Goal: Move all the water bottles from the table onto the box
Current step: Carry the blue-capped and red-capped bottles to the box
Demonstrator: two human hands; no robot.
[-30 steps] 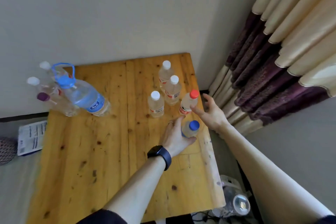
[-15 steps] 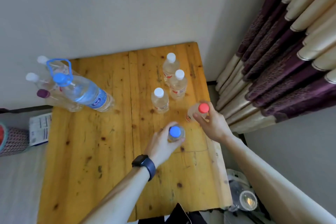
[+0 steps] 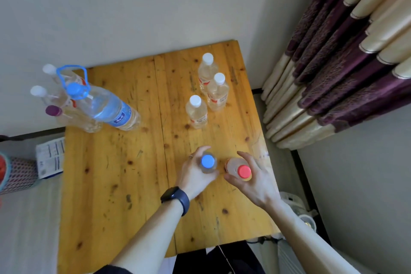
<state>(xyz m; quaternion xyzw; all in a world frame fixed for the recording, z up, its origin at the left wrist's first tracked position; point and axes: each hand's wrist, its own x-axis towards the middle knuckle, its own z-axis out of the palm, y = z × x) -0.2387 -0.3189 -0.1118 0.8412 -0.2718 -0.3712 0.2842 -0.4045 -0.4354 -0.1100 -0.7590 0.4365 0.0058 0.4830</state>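
My left hand (image 3: 195,176) is closed around a small bottle with a blue cap (image 3: 208,162), held above the wooden table (image 3: 124,173). Beside it, my right hand (image 3: 253,182) grips a bottle with a red cap (image 3: 244,171). Both bottles are seen from above, close together. Three white-capped bottles (image 3: 196,112) (image 3: 218,92) (image 3: 206,71) stand upright further back on the table's right side. At the far left corner stands a large bottle with a blue handle cap (image 3: 104,107), with a purple-capped bottle (image 3: 66,115) and two white-capped ones (image 3: 47,95) (image 3: 55,73) behind it. No box is in view.
A wall runs behind the table. Purple and cream curtains (image 3: 347,55) hang at the right. A paper packet (image 3: 50,158) and a netted item (image 3: 15,173) lie left of the table. A clear vessel (image 3: 307,220) sits on the floor by the table's right front corner.
Both hands have lifted their bottles and drawn them toward me, away from the standing group. The camera has tilted, so the table sits lower in view.
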